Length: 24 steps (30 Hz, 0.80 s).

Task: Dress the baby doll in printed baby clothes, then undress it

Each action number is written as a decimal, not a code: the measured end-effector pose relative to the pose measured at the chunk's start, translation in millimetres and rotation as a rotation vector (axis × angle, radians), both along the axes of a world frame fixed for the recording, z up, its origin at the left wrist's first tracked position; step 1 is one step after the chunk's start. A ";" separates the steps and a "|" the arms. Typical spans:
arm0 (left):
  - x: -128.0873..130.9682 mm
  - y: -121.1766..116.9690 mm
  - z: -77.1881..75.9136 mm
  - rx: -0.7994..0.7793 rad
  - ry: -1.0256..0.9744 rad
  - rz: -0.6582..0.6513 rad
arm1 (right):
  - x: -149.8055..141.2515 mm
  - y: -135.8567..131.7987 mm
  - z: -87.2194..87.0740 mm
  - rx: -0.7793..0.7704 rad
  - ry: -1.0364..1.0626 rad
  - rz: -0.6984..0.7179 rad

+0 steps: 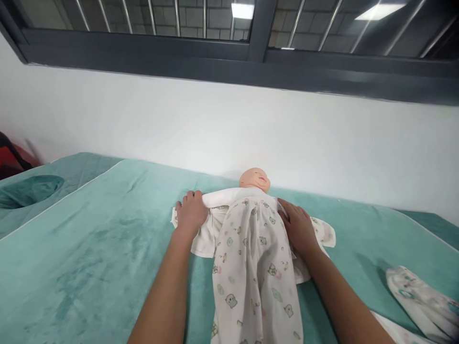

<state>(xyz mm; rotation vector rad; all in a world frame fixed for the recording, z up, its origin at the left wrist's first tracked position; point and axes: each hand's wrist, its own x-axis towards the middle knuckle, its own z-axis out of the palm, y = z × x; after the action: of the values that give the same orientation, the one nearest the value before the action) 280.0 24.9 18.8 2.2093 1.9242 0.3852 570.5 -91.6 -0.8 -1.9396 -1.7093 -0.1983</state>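
A baby doll (254,178) lies on its back on a green cover, head toward the wall. A white patterned baby garment (254,267) covers its front and runs down toward me. Another white garment (206,241) is spread open beneath, its sleeves out to both sides. My left hand (192,210) is closed around the end of the doll's white-sleeved arm (222,197). On the other side, my right hand (298,227) grips the patterned garment's edge near the doll's shoulder; its fingertips are partly hidden by the cloth.
The soft green cover (107,239) stretches to both sides. More white printed clothing (419,298) lies at the right front. Behind stands a white wall (179,124) under a dark-framed window (215,59) with metal bars. A red and black object (10,160) is at the far left.
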 end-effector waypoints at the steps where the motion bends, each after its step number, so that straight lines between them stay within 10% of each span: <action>1: 0.1 -0.1 -0.3 -0.002 0.005 0.000 | 0.9 -0.3 0.5 -0.020 -0.050 -0.046; 10: 2.2 -0.8 -0.5 0.003 0.039 0.013 | 31.6 -6.2 12.5 -0.012 0.210 -0.495; 16: 4.4 -9.8 5.2 0.088 0.048 -0.007 | 25.5 -3.4 12.0 -0.092 0.271 -0.509; 24: 98.9 -74.5 65.3 0.300 -0.137 -0.591 | 24.7 -2.6 16.2 -0.161 0.249 -0.454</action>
<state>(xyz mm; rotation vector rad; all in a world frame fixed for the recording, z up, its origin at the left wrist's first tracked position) 378.9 -49.6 84.1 2.7109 1.1211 0.7288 595.2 -94.2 15.5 -2.3411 -1.1418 0.0205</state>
